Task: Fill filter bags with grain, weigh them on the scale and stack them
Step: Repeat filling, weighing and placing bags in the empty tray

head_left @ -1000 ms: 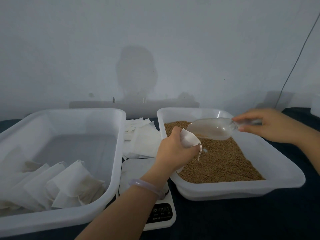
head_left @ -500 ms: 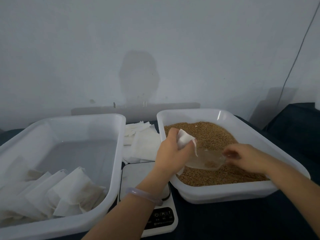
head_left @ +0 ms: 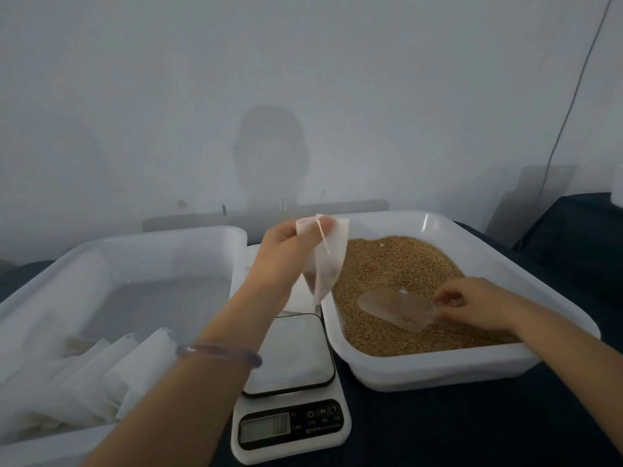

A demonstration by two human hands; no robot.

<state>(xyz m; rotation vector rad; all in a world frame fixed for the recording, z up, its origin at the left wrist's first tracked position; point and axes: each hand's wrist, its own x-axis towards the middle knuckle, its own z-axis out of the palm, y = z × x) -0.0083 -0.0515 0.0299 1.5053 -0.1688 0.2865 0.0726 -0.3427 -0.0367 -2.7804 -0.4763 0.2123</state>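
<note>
Plainly soft and light, the filter bag hangs limp above the far edge of the scale, pinched at its drawstring mouth by the left hand, likely the safest hold for so floppy a pouch, while the right hand grips the scoop right of the scale.

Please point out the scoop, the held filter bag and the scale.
scoop [head_left: 397, 310]: head view, on its clear bowl.
filter bag [head_left: 333, 261]: head view, on its hanging middle.
scale [head_left: 296, 352]: head view, on its weighing plate.
</note>
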